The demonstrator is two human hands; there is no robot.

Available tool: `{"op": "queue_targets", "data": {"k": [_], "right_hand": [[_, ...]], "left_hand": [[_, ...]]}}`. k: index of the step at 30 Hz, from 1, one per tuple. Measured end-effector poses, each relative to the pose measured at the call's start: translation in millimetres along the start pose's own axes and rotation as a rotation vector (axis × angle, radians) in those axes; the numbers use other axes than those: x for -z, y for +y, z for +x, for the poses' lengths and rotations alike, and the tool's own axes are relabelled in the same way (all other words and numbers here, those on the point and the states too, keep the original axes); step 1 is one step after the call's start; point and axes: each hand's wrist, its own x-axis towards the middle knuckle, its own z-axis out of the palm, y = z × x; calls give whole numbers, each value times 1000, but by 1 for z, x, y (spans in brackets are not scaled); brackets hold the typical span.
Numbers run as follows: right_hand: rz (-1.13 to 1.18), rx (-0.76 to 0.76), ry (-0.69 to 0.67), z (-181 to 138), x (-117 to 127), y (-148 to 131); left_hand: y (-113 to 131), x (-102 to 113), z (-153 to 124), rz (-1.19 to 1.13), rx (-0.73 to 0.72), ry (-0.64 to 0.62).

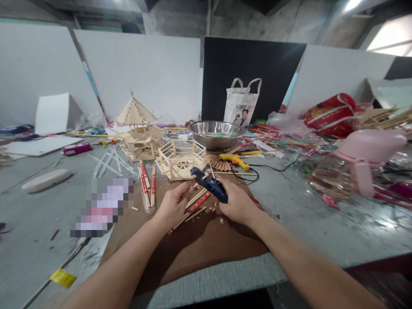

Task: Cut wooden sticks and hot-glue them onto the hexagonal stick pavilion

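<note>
My right hand is wrapped round the handles of a dark blue hand cutter, its head pointing up and to the left. Close by on the left, my left hand is closed in a pinch on a thin wooden stick, whose short end shows near the cutter's jaws. Beneath both hands lie loose chopsticks and a red-and-white paper sleeve on a brown board. Just beyond my hands stands a fence-like ring built of sticks.
A stick pagoda model, a steel bowl and a yellow glue gun with its black cord stand farther back. Wrapped chopsticks and a blurred-out phone-like object lie left. A pink-lidded jug stands right.
</note>
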Motion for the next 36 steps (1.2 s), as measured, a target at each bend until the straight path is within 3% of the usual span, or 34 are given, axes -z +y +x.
{"op": "queue_targets", "data": {"k": [28,36], "right_hand": [[-43,-29,-18,-1,3,-5],[-150,-67,-51,-3,6,-6]], "left_hand": [[4,2,0,60,-2,-21],[5,2,0,89,-6,-8]]}}
